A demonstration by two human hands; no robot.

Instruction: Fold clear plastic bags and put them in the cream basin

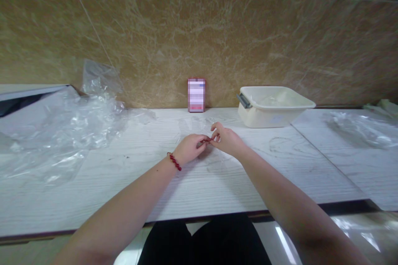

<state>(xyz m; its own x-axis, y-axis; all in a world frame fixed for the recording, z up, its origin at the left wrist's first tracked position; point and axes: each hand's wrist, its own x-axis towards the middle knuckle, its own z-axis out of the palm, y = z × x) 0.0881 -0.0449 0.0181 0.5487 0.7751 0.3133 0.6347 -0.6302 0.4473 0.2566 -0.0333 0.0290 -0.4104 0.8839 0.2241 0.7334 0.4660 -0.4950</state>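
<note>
My left hand, with a red bead bracelet at its wrist, is pinched around a small dark reddish item above the middle of the white table. My right hand meets it from the other side, its thumb and index finger closed on the item's right end. The item is too small to identify. A thin clear plastic sheet or bag seems to lie on the table beneath and around both hands.
A phone leans upright against the brown marble wall. Right of it stands a cream bin with a grey handle. Crumpled clear plastic covers the table's left part, and more plastic lies at the far right.
</note>
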